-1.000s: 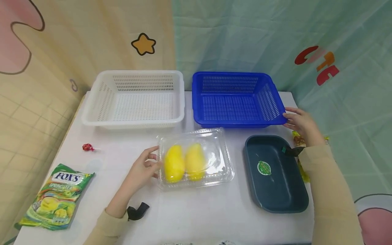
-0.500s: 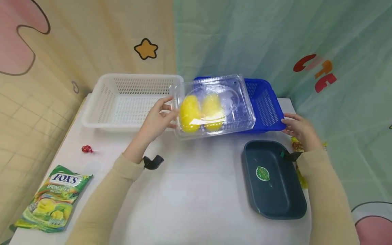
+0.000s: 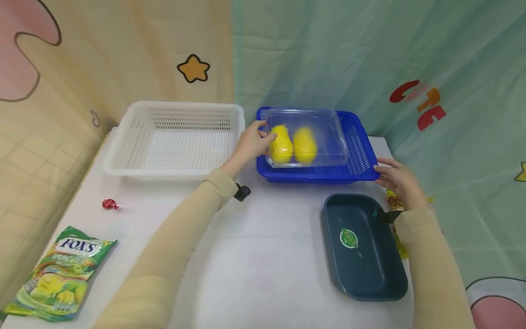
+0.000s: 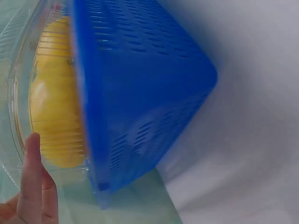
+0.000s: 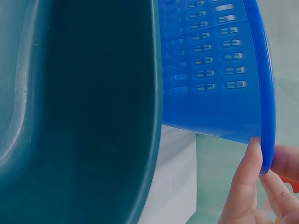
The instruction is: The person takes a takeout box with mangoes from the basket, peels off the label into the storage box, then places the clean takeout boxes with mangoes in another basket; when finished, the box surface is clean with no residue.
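Note:
My left hand (image 3: 251,140) grips the left edge of a clear plastic clamshell box (image 3: 330,135). Two yellow mangoes (image 3: 281,146) show through its lid. The box is over the opening of the blue basket (image 3: 360,157), its lower part hidden behind the rim in the left wrist view; whether it touches the bottom I cannot tell. At the basket's front right corner, my right hand (image 3: 397,180) pinches the rim between thumb and fingers, as the right wrist view shows (image 5: 268,93).
A white basket (image 3: 181,172) stands at the back left. The dark teal tub (image 3: 365,260) sits below my right hand, partly covering a yellow packet (image 3: 400,244). At left lie a red lollipop (image 3: 109,204) and a green candy bag (image 3: 61,274).
My left hand has carried the box with the mangoes from the table's middle, up and back to the right, over the blue basket. My right hand has stayed at the basket's corner.

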The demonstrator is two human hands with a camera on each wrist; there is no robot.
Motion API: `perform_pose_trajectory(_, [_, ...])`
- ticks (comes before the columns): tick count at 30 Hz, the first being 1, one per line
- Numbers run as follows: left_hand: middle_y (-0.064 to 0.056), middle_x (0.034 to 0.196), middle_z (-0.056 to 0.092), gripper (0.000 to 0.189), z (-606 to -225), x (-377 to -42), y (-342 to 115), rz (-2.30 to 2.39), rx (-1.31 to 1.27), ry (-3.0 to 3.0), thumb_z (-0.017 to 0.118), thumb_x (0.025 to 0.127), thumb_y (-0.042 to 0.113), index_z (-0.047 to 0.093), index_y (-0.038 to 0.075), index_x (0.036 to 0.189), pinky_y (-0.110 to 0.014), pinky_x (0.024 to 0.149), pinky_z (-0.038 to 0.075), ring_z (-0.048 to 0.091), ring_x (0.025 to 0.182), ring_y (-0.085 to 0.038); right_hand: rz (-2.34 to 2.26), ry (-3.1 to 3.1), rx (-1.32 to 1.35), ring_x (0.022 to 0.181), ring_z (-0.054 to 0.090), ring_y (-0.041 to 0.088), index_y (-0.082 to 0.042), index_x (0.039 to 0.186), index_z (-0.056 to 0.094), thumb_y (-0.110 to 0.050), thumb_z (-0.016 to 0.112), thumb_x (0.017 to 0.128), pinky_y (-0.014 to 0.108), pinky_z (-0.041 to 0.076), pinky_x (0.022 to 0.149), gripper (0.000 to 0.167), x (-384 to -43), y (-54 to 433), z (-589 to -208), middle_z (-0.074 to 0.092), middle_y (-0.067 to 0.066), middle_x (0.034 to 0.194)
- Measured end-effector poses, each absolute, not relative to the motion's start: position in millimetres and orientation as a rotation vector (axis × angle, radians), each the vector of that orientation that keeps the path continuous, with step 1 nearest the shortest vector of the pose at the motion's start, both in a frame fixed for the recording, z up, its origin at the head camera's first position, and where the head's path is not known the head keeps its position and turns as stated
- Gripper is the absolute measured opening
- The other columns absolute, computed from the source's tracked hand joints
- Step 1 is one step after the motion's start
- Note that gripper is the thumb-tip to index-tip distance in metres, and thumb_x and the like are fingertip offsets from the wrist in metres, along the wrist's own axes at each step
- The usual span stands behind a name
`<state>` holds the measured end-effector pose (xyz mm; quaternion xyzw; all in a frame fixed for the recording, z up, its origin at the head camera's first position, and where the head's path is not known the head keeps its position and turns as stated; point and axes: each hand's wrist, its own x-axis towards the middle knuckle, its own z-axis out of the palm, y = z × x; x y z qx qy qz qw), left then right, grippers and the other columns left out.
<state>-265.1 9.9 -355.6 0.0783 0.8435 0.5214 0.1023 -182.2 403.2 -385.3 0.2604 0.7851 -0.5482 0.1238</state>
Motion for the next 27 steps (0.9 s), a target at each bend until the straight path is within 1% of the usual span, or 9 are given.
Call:
perform_pose_trajectory(5, [-0.016,0.117,0.064,0.059,-366,-266,26,1.314,0.312,2.669,0.061,0.097,0.032,0.042,0.005,0.146,-0.031,0.078,0.054,0.061,0.087,-0.021,-1.623,2.3,0.765,0.073,0.064,-0.001,-0.012,0.158,0.021,-0.031,0.053,0.1,0.017,0.057,0.075,0.069,-180,405,-386,0.058,-0.018,0.082])
perform_pose_trajectory(6, [-0.017,0.118,0.064,0.058,-368,-265,27,1.277,0.314,2.692,0.06,0.098,0.033,0.044,0.004,0.145,-0.032,0.08,0.054,0.059,0.089,-0.021,-1.623,2.305,0.766,0.073,0.063,-0.001,-0.012,0.158,0.021,-0.031,0.053,0.1,0.017,0.057,0.075,0.069,-180,405,-386,0.058,-0.017,0.083])
perform_pose_trajectory(9, [-0.017,0.122,0.065,0.052,-370,-264,29,1.179,0.345,2.751,0.058,0.099,0.034,0.052,0.001,0.138,-0.035,0.087,0.054,0.062,0.094,-0.025,-1.611,2.324,0.778,0.072,0.063,-0.001,-0.013,0.158,0.021,-0.032,0.053,0.1,0.016,0.057,0.075,0.069,-180,405,-386,0.056,-0.014,0.089])
perform_pose_trajectory(12, [-0.017,0.13,0.063,0.044,-370,-261,29,1.093,0.443,2.799,0.057,0.1,0.031,0.059,0.0,0.131,-0.036,0.098,0.051,0.062,0.109,-0.028,-1.587,2.336,0.797,0.072,0.063,-0.001,-0.015,0.158,0.022,-0.034,0.052,0.1,0.016,0.057,0.077,0.068,-181,405,-384,0.054,-0.011,0.094])
perform_pose_trajectory(16, [-0.017,0.139,0.056,0.041,-367,-254,24,1.045,0.561,2.821,0.057,0.1,0.024,0.058,0.0,0.134,-0.039,0.112,0.041,0.051,0.131,-0.031,-1.58,2.326,0.799,0.073,0.063,-0.002,-0.018,0.158,0.022,-0.036,0.052,0.1,0.018,0.056,0.082,0.068,-181,407,-380,0.053,-0.011,0.097])
perform_pose_trajectory(18, [-0.018,0.141,0.054,0.043,-364,-248,19,1.078,0.58,2.815,0.057,0.1,0.022,0.055,0.001,0.137,-0.04,0.111,0.043,0.052,0.13,-0.031,-1.584,2.318,0.801,0.074,0.063,-0.002,-0.018,0.158,0.022,-0.036,0.053,0.1,0.018,0.056,0.083,0.069,-182,408,-378,0.053,-0.011,0.097])
perform_pose_trajectory(23, [-0.014,0.138,0.057,0.041,-355,-236,-2,1.18,0.575,2.772,0.056,0.101,0.025,0.056,0.007,0.137,-0.038,0.092,0.054,0.061,0.113,-0.026,-1.595,2.333,0.824,0.073,0.062,-0.002,-0.017,0.158,0.024,-0.034,0.054,0.099,0.016,0.057,0.076,0.068,-184,409,-375,0.055,-0.015,0.09])
perform_pose_trajectory(25, [-0.011,0.134,0.061,0.037,-353,-230,-15,1.206,0.577,2.775,0.055,0.101,0.026,0.06,0.009,0.133,-0.037,0.09,0.054,0.063,0.111,-0.024,-1.575,2.356,0.829,0.073,0.062,-0.002,-0.017,0.158,0.024,-0.035,0.053,0.099,0.015,0.056,0.075,0.068,-183,409,-374,0.055,-0.013,0.094])
perform_pose_trajectory(27, [-0.007,0.13,0.065,0.034,-351,-224,-29,1.212,0.576,2.793,0.055,0.101,0.028,0.065,0.011,0.128,-0.036,0.086,0.055,0.065,0.106,-0.023,-1.508,2.416,0.801,0.073,0.062,-0.003,-0.015,0.158,0.023,-0.036,0.051,0.101,0.017,0.057,0.078,0.067,-182,409,-374,0.058,-0.004,0.107])
